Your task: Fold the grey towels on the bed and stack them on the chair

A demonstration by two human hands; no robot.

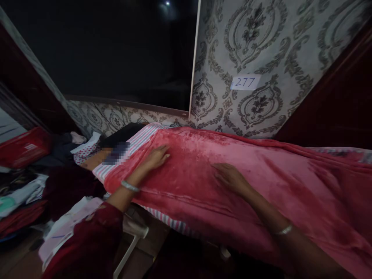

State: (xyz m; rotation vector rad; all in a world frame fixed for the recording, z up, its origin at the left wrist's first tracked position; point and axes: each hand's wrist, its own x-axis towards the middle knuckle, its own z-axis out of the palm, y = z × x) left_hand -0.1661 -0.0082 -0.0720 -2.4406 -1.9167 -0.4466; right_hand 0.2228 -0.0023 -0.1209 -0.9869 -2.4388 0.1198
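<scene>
A plush red-pink blanket lies spread over a long raised surface in front of me. My left hand rests on its left part, palm down with the fingers stretched out. Farther right, my right hand lies on the blanket too, fingers extended and pointing left. Neither hand grips the cloth. Under the blanket, a striped cloth shows at the left end and again along the front edge. Soft folds run across the blanket's right side.
A large dark television screen hangs on the patterned wall behind. A paper label marked 277 is stuck on the wallpaper. Clothes and a red bag are piled at the left. A white metal leg stands below the front edge.
</scene>
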